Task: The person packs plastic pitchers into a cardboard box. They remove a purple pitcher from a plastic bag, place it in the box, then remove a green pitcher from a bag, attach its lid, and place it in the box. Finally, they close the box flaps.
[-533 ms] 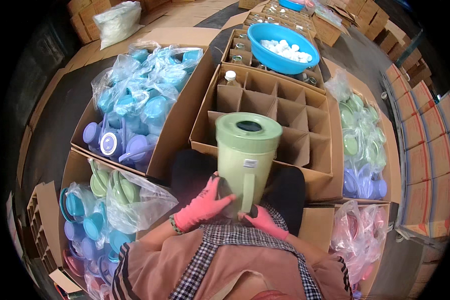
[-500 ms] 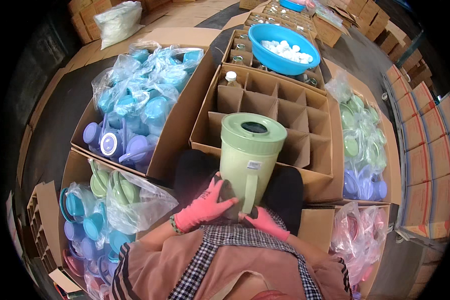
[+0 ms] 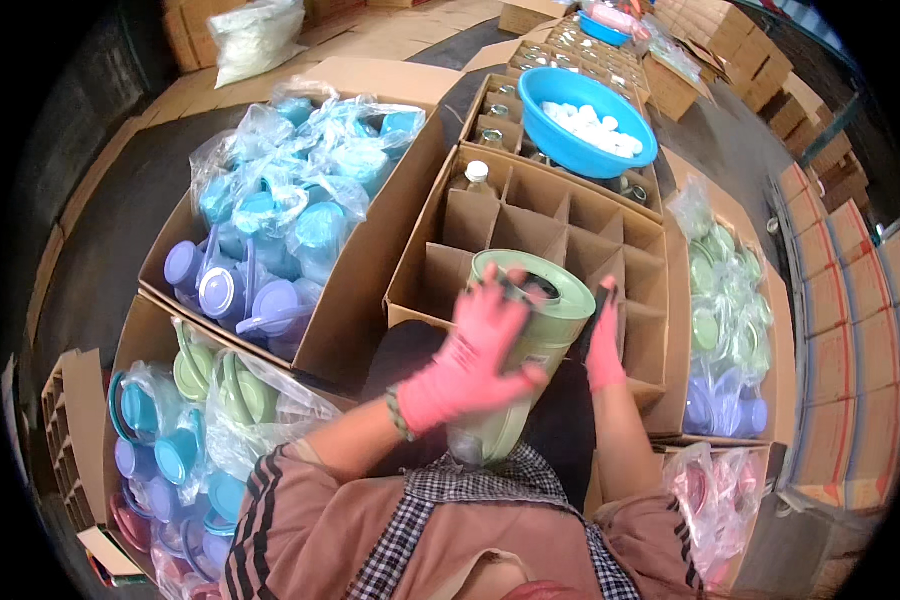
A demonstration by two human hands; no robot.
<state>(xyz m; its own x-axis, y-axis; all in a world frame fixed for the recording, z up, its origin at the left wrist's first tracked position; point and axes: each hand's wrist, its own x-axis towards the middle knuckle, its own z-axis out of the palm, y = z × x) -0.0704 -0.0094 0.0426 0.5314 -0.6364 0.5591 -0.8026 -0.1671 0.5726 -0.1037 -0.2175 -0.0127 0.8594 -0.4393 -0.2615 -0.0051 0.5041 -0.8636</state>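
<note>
A pale green plastic jug (image 3: 547,342) stands on my lap, tilted a little. It has a green lid with a dark round opening in it. My left hand (image 3: 475,355), in a pink glove with dark fingertips, lies over the lid's near left edge. Its fingers are spread, slightly blurred, and partly cover the opening. On the jug's other side my right hand (image 3: 605,345), gloved alike, has its fingers stretched upward near the lid's rim. Whether it touches the jug I cannot tell. The jug's handle is hidden now.
Ahead is a divided carton (image 3: 660,270) with one white-capped bottle (image 3: 478,178). Beyond it, a blue basin (image 3: 570,160) of white caps (image 3: 595,130) rests on another carton. Blue and purple lidded jugs (image 3: 315,235) fill a left carton; bagged green lids (image 3: 720,270) lie right.
Both hands have moved up from the jug's lower part, the left onto the lid and the right beside the rim. The jug has turned, sits lower and leans right.
</note>
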